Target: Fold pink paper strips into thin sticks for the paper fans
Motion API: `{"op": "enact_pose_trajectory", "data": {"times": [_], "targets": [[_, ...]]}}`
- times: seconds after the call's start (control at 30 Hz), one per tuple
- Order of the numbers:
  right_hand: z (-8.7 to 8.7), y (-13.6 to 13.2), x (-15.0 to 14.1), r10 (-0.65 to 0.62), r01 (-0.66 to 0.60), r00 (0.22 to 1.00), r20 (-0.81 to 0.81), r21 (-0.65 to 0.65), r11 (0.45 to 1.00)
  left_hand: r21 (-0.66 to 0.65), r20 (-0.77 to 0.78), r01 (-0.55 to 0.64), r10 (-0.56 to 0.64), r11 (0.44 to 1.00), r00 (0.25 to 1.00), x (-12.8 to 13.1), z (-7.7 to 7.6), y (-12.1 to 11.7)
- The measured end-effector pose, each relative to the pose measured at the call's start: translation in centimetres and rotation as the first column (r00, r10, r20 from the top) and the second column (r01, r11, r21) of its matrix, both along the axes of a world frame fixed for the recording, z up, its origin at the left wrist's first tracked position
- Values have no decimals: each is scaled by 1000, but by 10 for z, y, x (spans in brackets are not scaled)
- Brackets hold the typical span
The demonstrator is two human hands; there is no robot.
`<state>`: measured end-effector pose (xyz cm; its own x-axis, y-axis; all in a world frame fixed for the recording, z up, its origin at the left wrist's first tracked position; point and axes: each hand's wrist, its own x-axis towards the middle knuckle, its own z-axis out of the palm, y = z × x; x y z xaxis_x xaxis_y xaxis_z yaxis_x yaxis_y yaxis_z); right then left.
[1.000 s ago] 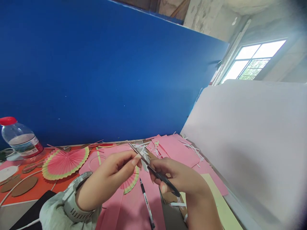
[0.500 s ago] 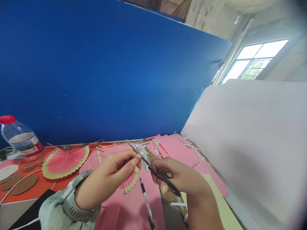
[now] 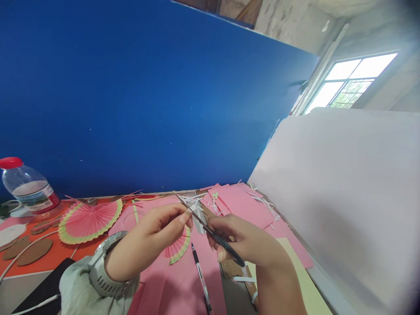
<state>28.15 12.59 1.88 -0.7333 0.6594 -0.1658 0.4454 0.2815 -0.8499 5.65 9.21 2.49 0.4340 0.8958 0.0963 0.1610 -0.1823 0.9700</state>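
Black-handled scissors are gripped in my right hand, their thin blades pointing away to the upper left. The blades pass right by the fingertips of my left hand, whose thumb and forefinger are pinched together. Whatever is between those fingers is too small to make out. Beneath my hands lie large pink paper sheets and a clear pen with a black cap. A pink pleated paper fan with a yellow-green edge is partly hidden behind my left hand.
A larger pleated fan, brown cardboard discs and a red-capped bottle stand or lie at the left. White paper strips are scattered at the back. A blue panel and a white panel border the table.
My left wrist and sleeve have shifted slightly to the right. The scissors' handle has risen a little, while the pinched fingers stay by the blades.
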Motion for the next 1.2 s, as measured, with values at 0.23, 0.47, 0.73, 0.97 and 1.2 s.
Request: {"op": "enact_pose_trajectory", "data": {"times": [0.23,0.47,0.73,0.97,1.2], "targets": [[-1,0,-1,-7,7,1000,-14,-25,1000,19,4,-12,12,1000,1000,0,-2,1],[1,0,-1,-23,22,999,-29,-40,999,34,1,-39,39,999,999,0,-2,0],[3,-5,-4,-49,47,998,-50,-45,998,38,30,-62,61,997,998,0,-5,0],[1,-6,-6,-63,60,996,-67,-41,997,14,58,-70,69,997,996,-2,-7,-1],[2,-5,-5,-59,56,996,-70,-43,998,18,80,-65,63,998,995,-3,-8,-2]]}}
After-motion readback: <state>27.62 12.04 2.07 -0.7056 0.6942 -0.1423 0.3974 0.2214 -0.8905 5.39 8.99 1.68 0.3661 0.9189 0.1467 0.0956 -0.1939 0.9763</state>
